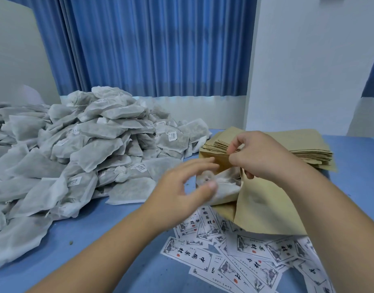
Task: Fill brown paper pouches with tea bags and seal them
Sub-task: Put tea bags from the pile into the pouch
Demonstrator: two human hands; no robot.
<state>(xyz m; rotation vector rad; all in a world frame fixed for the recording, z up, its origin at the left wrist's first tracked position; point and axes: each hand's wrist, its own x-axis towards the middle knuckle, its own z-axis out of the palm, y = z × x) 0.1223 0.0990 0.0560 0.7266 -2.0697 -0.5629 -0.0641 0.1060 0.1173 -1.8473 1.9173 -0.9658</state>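
Note:
A brown paper pouch (266, 204) lies on the blue table with its mouth facing left. My right hand (258, 155) pinches the upper edge of that mouth and holds it open. White tea bags (224, 182) stick partway out of the mouth. My left hand (188, 187), blurred, is at the mouth with its fingers curled on the tea bags. A big heap of white tea bags (87, 149) covers the left of the table.
A stack of flat brown pouches (304, 146) lies behind my right hand. Printed white labels (245, 256) are strewn across the near right of the blue table (118, 250). Blue curtains (150, 45) and a white wall stand behind.

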